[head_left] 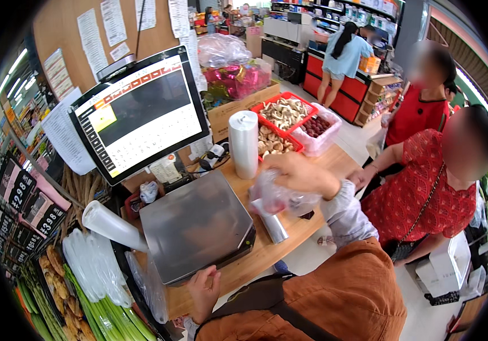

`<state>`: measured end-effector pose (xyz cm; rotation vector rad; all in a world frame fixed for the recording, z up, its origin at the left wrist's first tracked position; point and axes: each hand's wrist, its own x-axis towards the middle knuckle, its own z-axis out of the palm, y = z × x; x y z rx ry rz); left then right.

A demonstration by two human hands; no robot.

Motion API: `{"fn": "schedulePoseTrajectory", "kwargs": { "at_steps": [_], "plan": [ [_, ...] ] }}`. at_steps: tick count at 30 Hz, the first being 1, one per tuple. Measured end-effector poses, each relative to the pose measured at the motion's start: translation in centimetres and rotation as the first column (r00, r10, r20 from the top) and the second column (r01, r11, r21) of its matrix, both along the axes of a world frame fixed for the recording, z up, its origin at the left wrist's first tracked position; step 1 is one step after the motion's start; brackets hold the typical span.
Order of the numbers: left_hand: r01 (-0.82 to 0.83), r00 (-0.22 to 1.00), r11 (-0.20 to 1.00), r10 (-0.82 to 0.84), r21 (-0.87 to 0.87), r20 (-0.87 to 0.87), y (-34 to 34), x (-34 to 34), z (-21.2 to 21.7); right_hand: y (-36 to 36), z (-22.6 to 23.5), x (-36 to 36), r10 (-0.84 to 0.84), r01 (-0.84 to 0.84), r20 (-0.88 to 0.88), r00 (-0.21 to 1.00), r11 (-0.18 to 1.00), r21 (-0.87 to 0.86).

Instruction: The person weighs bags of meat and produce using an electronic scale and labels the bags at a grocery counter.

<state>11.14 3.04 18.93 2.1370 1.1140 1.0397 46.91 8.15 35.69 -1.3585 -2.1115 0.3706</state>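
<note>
My right hand (306,175) is closed on a clear plastic bag (289,196), held above the wooden counter to the right of the metal weighing plate. Something reddish shows through the bag, too unclear to name. Beneath the bag, a silver roll (274,228) lies on the counter. My left hand (204,291) rests at the near edge of the flat steel scale plate (198,219), its fingers loosely bent and holding nothing. The plate bears no goods. Behind it, a lit touchscreen (141,113) stands tilted.
An upright roll of plastic bags (244,145) stands near red baskets of mushrooms (286,113) and a pink-lined container of dark red fruit (316,126). Another bag roll (113,224) leans left of the scale, above green stalks (104,315). A person in red (426,187) stands at the counter's right.
</note>
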Motion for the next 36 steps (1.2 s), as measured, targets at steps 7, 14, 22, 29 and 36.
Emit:
{"fn": "schedulePoseTrajectory", "kwargs": {
  "at_steps": [7, 14, 22, 29, 36],
  "plan": [
    [0.012, 0.997, 0.993, -0.003, -0.121, 0.078, -1.6, 0.8, -1.3, -7.5, -2.4, 10.2, -0.539, 0.561, 0.371, 0.756, 0.826, 0.057],
    [0.024, 0.994, 0.977, 0.0, -0.21, 0.113, -1.9, 2.7, -2.2, -9.9, -6.6, 16.7, -0.81, 0.824, 0.361, 0.461, 0.542, 0.165],
    [0.014, 0.993, 0.969, 0.016, -0.247, 0.12, -2.7, 5.2, -1.0, -11.0, -9.0, 20.2, -0.876, 0.893, 0.362, 0.32, 0.406, 0.193],
    [-0.005, 0.972, 0.93, 0.091, -0.369, 0.218, -3.6, 5.4, -5.5, -9.2, -4.5, 15.7, -0.852, 0.654, 0.168, 0.496, 0.493, 0.574],
    [-0.077, 0.996, 0.731, 0.081, -0.678, -0.026, -4.7, 3.7, -11.4, -5.7, -11.2, 8.5, -0.137, 0.139, 0.028, 0.99, 0.979, -0.15]
  ]
}}
